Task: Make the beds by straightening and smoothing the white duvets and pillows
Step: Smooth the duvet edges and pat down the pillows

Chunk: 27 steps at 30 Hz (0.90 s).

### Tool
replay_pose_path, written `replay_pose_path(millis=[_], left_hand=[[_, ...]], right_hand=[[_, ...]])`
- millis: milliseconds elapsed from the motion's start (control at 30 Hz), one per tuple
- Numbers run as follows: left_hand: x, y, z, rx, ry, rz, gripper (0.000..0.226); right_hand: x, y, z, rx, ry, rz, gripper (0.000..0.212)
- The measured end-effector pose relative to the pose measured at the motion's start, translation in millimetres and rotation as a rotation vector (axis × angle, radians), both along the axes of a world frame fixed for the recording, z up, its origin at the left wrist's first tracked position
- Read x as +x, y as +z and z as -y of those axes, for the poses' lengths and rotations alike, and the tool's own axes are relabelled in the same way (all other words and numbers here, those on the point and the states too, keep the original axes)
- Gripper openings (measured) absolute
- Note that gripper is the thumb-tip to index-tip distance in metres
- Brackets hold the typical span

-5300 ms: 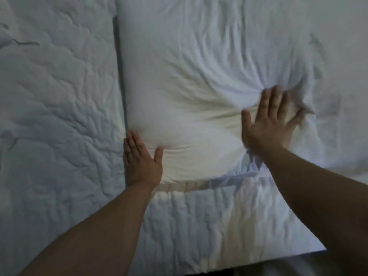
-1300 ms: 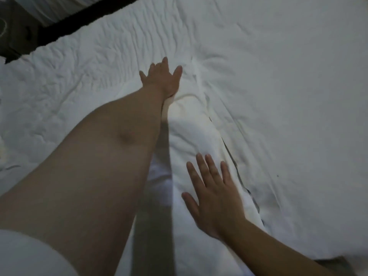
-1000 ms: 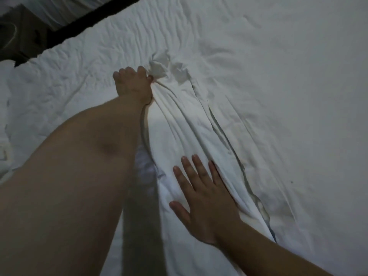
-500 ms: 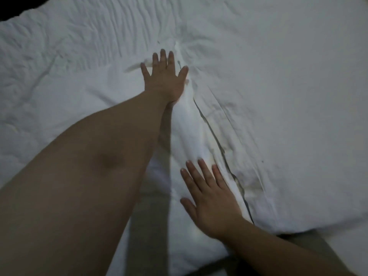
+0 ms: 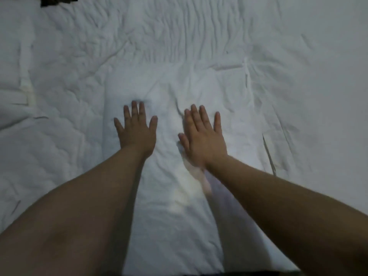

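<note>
A white pillow (image 5: 171, 206) lies lengthwise in the middle of the view, on a wrinkled white duvet (image 5: 65, 80). My left hand (image 5: 135, 130) lies flat on the pillow's left part with straight, spread fingers. My right hand (image 5: 203, 136) presses on the pillow just right of centre, fingers straight and close together, slightly blurred. Both forearms stretch from the bottom corners across the pillow. A second smooth white pillow or cover (image 5: 310, 100) lies along the right side, its seam running beside the first.
The quilted duvet spreads across the top and left of the view, heavily creased. A dark strip (image 5: 57, 0) past the bed's far edge shows at the top left. The bed's near edge (image 5: 179, 274) runs along the bottom.
My left hand has pulled back from the pillow's far end toward me. My right hand has moved forward, level with the left. The view has swung so the pillow lies straight ahead.
</note>
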<state>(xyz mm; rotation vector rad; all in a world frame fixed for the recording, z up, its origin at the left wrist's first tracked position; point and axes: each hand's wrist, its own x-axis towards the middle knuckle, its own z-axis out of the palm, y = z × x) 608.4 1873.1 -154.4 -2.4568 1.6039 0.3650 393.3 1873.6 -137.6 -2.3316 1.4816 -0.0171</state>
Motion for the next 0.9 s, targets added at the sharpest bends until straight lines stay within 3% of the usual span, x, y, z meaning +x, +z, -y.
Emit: replay_pose_path(millis=[133, 300, 500, 733, 900], left_hand=[[44, -2, 87, 0.018, -0.011, -0.054, 0.07], [113, -49, 125, 0.031, 0.143, -0.109, 0.069], [121, -107, 125, -0.084, 0.136, -0.06, 0.071], [125, -114, 126, -0.153, 0.122, -0.073, 0.075], [126, -110, 132, -0.059, 0.096, -0.032, 0.077]], right_hand=[[52, -14, 109, -0.02, 0.052, -0.1, 0.071], [23, -58, 183, -0.039, -0.092, -0.213, 0.08], [-7, -94, 219, -0.092, -0.349, -0.284, 0.087], [-12, -106, 232, -0.095, -0.354, -0.237, 0.088], [-7, -95, 228, -0.017, -0.369, -0.23, 0.091]])
